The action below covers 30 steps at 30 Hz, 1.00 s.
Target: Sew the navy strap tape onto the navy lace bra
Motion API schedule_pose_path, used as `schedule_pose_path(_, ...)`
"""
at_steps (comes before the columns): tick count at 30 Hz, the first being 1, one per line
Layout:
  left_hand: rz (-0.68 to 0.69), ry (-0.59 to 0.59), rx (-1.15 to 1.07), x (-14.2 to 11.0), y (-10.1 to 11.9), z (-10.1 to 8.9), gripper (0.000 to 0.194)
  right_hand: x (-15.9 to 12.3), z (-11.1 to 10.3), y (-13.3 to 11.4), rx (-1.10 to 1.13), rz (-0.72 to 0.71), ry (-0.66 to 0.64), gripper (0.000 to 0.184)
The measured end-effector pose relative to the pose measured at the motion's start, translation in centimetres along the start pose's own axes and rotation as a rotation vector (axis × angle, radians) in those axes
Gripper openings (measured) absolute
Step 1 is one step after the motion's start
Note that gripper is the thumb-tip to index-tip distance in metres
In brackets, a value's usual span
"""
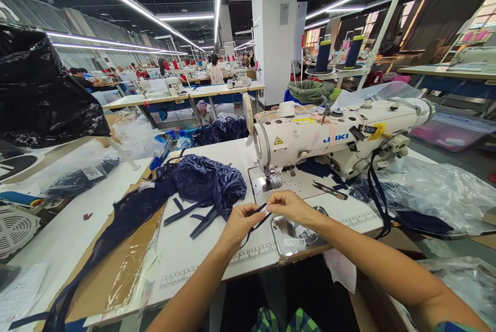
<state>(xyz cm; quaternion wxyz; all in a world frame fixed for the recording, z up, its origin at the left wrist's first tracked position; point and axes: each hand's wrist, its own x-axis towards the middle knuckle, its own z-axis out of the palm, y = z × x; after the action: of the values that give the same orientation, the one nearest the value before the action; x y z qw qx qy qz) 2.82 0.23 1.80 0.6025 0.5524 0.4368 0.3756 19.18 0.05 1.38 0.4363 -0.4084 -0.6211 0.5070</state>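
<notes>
My left hand (241, 221) and my right hand (289, 206) meet in front of the white Juki sewing machine (333, 133). Both pinch a thin navy strap (259, 213) with a small white label at its end, held just above the table. The strap trails down under my left hand. A heap of navy lace fabric (205, 182) with loose straps lies left of my hands. The needle and presser foot (271, 179) stand just beyond my fingers.
The white sewing table (182, 254) carries a printed ruler along its front edge. A metal plate (290, 234) lies under my right wrist. Small snips (329, 190) rest by the machine. Clear plastic bags (434, 192) lie at right, a black bag (42, 89) at left. Other workers sit far back.
</notes>
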Motion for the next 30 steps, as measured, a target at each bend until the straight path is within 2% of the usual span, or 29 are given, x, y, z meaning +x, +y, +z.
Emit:
schedule_pose_path(4, -0.008, -0.031, 0.021, 0.6, -0.2, -0.3, 0.032, -0.3, 0.2, 0.0, -0.036, -0.041, 0.053, 0.017)
schedule_pose_path(8, 0.016, -0.11, 0.063, 1.5, -0.8, -0.5, 0.027, -0.5, -0.1, 0.5, -0.054, -0.089, 0.03, 0.013)
schedule_pose_path(10, 0.033, -0.148, 0.124, 1.8, -1.0, -0.7, 0.027, -0.5, -1.2, 1.0, -0.131, -0.104, 0.013, 0.012)
schedule_pose_path(12, 0.121, -0.137, 0.276, 2.2, -1.1, -1.1, 0.026, -0.2, -3.3, 1.4, -0.361, -0.095, 0.032, 0.013)
schedule_pose_path(14, 0.368, -0.033, 0.55, 2.8, -0.9, -1.4, 0.023, 0.2, -6.1, 1.6, -0.744, -0.044, 0.108, 0.014)
schedule_pose_path(15, 0.547, 0.047, 0.721, 3.2, -0.7, -1.4, 0.022, 0.5, -7.7, 1.7, -0.957, -0.006, 0.16, 0.013)
schedule_pose_path(17, 0.934, 0.183, 1.065, 4.5, -0.5, -1.2, 0.022, 1.2, -10.6, 1.8, -1.195, 0.057, 0.27, 0.014)
schedule_pose_path(19, 1.228, 0.209, 1.338, 6.3, -0.4, -0.5, 0.026, 2.1, -12.7, 2.0, -1.311, 0.096, 0.356, 0.019)
schedule_pose_path(21, 1.368, 0.145, 1.513, 8.3, -0.8, 0.4, 0.029, 3.0, -13.8, 2.4, -1.417, 0.122, 0.395, 0.023)
schedule_pose_path(23, 1.366, 0.064, 1.621, 9.9, -1.5, 1.3, 0.031, 3.7, -14.2, 2.9, -1.503, 0.138, 0.388, 0.024)
schedule_pose_path(25, 1.295, -0.027, 1.699, 10.9, -2.1, 1.8, 0.031, 4.1, -14.2, 3.3, -1.566, 0.139, 0.351, 0.026)
schedule_pose_path(30, 1.181, -0.176, 1.813, 10.5, -2.8, 1.7, 0.024, 4.1, -14.5, 3.9, -1.645, 0.1, 0.22, 0.029)
